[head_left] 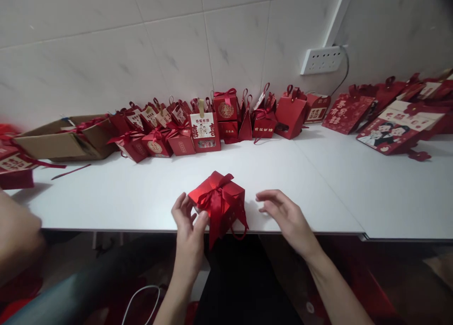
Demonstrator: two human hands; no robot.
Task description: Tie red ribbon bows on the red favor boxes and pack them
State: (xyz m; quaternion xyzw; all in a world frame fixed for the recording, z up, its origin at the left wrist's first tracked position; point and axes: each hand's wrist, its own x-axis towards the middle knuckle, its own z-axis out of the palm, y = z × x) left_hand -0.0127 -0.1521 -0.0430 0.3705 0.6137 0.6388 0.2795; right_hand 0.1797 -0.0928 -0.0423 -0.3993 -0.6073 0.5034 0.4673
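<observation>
beside the red box (226, 200), curved hands (189, 228), the right (287, 220) apart

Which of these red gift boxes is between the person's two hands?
The bow-tied box at the table's front edge, left hand touching it, right hand apart; the other boxes sit farther back.

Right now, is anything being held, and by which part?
The left hand holds the ribbon-tied red gift box by its left side; the right hand, apart from it, holds nothing.
</observation>
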